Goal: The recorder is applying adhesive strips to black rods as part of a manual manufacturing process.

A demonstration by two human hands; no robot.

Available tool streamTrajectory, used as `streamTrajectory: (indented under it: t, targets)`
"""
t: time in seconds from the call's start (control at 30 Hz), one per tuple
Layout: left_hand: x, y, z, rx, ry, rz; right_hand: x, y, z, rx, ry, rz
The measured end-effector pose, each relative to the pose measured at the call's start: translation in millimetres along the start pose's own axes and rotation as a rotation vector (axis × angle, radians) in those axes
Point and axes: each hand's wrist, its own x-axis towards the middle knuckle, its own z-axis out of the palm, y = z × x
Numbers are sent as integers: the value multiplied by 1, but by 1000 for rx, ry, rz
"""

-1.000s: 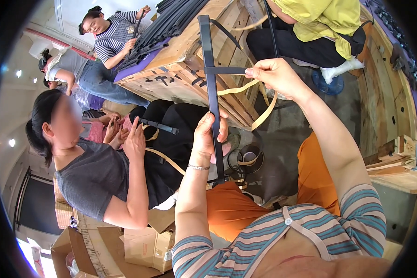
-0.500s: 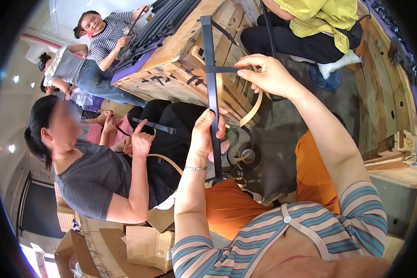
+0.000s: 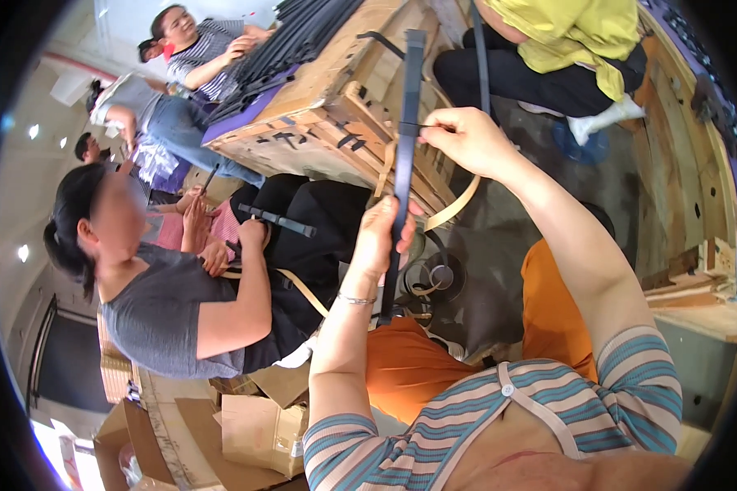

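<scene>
My left hand [image 3: 382, 233] is closed round the lower half of a long, flat, belt-like black strip [image 3: 409, 90], which it holds nearly upright. A narrow dark band [image 3: 410, 128] crosses the strip above that hand. At the band's right end, my right hand [image 3: 467, 139] has its thumb and fingers pinched together close beside the strip. A tan strip [image 3: 458, 204] curves below my right hand; where its upper end goes is hidden. Beneath my hands, a dark roll [image 3: 440, 277] is on the floor.
At my left sits a co-worker in grey [image 3: 176, 303], a similar black strip [image 3: 277, 219] by their hand. Ahead, a wooden crate [image 3: 303, 114] bears a heap of black strips [image 3: 291, 53]. A person in yellow [image 3: 565, 41] sits ahead right. Cardboard boxes [image 3: 258, 434] lie lower left.
The black strip and my left hand have shifted right. My right hand has come close to the strip, and the band's stretched-out end has shortened. The co-worker in grey has lowered a hand.
</scene>
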Motion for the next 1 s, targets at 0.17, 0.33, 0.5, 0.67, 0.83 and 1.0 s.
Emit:
streamTrajectory:
  t: [0.17,0.33,0.5,0.67,0.83,1.0]
  targets:
    - [-3,-8,7,-18,-26,-10,1,1,11,-79,72,12]
    - [-4,-7,15,-62,1,-46,5,23,25,172,179,158]
    - [-12,-5,42,406,-291,182,8,36,37,477,3,470]
    - [-6,3,37,-611,-421,-196,0,23,21,776,-54,458]
    - [-9,1,28,-735,-581,-203,-2,-9,4,1157,-160,250]
    - [-9,-5,31,-728,-522,-242,-11,-27,10,866,-145,132]
